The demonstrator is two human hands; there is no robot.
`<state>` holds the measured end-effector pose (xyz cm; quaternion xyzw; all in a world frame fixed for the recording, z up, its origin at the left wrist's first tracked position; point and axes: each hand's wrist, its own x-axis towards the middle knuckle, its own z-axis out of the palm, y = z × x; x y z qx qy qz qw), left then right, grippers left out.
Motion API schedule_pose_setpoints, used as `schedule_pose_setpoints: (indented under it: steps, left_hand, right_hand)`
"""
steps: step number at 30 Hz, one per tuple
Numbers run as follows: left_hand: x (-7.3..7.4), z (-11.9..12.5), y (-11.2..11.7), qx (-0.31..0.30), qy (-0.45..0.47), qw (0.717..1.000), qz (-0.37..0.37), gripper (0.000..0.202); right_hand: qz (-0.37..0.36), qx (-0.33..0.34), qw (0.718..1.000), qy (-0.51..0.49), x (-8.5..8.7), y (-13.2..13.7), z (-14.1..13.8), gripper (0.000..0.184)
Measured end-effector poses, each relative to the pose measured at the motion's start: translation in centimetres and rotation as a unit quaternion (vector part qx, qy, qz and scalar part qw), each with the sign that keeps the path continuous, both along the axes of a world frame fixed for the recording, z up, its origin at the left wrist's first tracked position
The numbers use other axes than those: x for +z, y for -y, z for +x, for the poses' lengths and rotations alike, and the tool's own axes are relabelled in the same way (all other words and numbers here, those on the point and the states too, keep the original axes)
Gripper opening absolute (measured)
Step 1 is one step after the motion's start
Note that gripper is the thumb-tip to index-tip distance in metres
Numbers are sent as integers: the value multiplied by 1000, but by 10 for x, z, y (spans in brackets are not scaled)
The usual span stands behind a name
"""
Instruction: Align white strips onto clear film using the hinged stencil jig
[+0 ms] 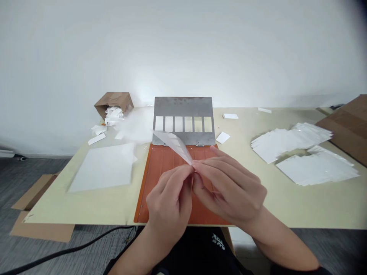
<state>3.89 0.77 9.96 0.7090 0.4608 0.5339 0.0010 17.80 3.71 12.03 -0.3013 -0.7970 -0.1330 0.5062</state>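
My left hand [171, 198] and my right hand [229, 187] meet above an orange-brown board [151, 168]. Both pinch the near edge of a thin, whitish translucent sheet [174, 144], which tilts up and away to the left. Their fingertips touch or nearly touch, so exactly what each one grips at the edge is partly hidden. Hinged to the far side of the board stands a grey metal plate [183, 105] with a row of several rectangular openings. The sheet's upper end overlaps the plate's lower left corner in view.
Translucent sheets [103, 168] lie on the table at left, before a cardboard box [120, 100] spilling white scraps [114, 114]. Small white cards [223, 137] rest right of the plate. Fanned white stacks [286, 141] and a large carton [349, 126] occupy the right side. A black cable [71, 249] hangs below.
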Motion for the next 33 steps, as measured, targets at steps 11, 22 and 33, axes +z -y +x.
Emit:
schedule_pose_setpoints:
  steps: [11, 22, 33]
  left_hand:
    - [0, 2, -1, -8, -17, 1000, 14, 21]
    - [-1, 2, -1, -33, 10, 999, -22, 23]
    - [-1, 2, 0, -38, 26, 997, -68, 18]
  right_hand:
    - [27, -4, 1000, -12, -4, -3, 0, 19]
    - [-4, -1, 999, -37, -8, -8, 1, 24]
    - [-54, 56, 996, -39, -8, -8, 8, 17]
